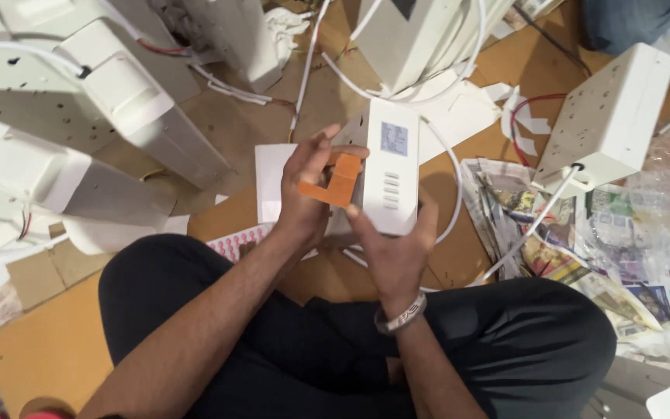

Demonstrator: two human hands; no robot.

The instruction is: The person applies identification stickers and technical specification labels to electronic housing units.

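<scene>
Cardboard-covered floor point(48, 349) below; right hand point(393, 252) gripped white remote point(391, 167) upright, long axis pointing away, while left hand point(308, 190) pinched orange bracket point(333, 185) touching the remote's left edge.

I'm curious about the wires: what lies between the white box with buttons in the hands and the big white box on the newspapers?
In the head view, a looping white cable and bare cardboard floor lie between the handheld white box and the big white box.
</scene>
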